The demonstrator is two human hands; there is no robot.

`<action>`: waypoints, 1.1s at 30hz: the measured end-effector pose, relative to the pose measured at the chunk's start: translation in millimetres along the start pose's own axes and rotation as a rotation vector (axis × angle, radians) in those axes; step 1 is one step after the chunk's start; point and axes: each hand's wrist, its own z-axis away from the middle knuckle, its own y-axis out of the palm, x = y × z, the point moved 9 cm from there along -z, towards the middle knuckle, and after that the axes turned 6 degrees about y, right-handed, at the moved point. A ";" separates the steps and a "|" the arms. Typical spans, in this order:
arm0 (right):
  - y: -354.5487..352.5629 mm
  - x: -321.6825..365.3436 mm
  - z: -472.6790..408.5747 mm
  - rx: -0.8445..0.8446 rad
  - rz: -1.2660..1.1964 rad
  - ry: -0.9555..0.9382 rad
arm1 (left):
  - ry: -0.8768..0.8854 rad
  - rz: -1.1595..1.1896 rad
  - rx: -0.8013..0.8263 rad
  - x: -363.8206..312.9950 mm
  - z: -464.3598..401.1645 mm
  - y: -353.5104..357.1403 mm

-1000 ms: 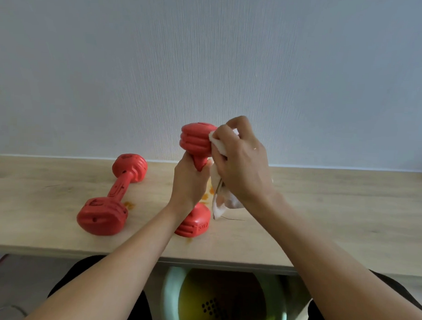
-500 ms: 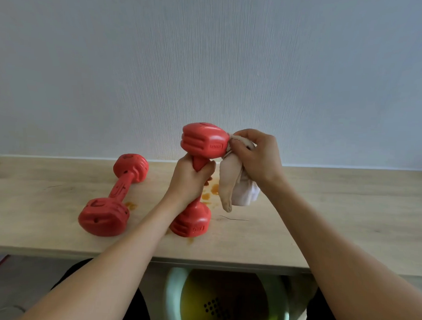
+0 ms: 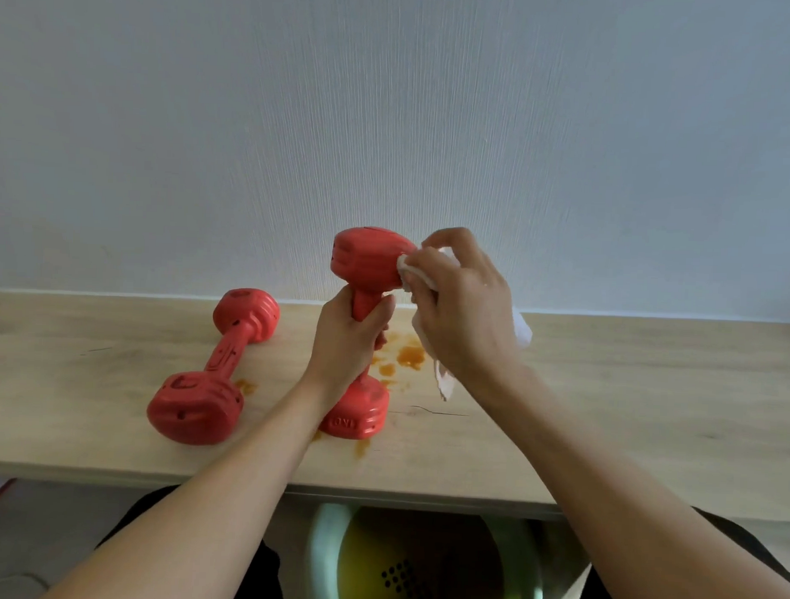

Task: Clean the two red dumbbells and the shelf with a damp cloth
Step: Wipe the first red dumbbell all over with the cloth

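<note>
A pale textured wall [image 3: 390, 120] fills the upper half of the head view, and below it a light wooden shelf [image 3: 627, 397] runs the full width. Under the shelf's front edge sits a pale green basin [image 3: 326, 561] with a yellowish inside. On the left of the shelf a red dumbbell [image 3: 220, 369] lies flat, one head near the wall and the other toward the front edge. Just right of it a second, upright dumbbell [image 3: 367, 271] stands tilted with its lower head on the shelf; raised lettering shows on that lower head, upside down and too blurred to read. The left hand [image 3: 344, 347] grips its handle, fingers and thumb curled tightly round it. The right hand [image 3: 464, 310] holds a white cloth [image 3: 418, 273], fingers bent over it and pressing it against the right side of the upper head, with a loose tail hanging below the palm. Orange stains [image 3: 409, 358] spot the shelf between the hands, and smaller ones lie beside each dumbbell's near head
</note>
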 end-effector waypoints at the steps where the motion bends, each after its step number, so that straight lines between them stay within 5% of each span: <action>1: 0.4 6.9 0.5 -0.008 0.071 -0.048 | 0.017 -0.021 -0.006 -1.3 0.4 0.0; 9: 18.2 -25.3 -2.3 0.163 0.058 0.160 | -0.004 -0.047 -0.016 3.0 2.7 0.1; 18: 5.0 3.0 1.3 0.098 -0.033 0.092 | 0.009 -0.033 -0.013 -1.3 3.2 1.4; 22: 1.7 -26.0 -4.9 0.112 -0.186 0.258 | -0.008 -0.038 0.011 1.9 3.6 5.7; 29: -9.3 9.8 -4.7 -0.027 0.029 -0.037 | 0.015 -0.090 0.025 -0.3 2.5 7.1; 33: -4.0 -28.7 -10.8 0.046 -0.205 0.236 | 0.012 -0.080 0.023 0.8 3.2 9.8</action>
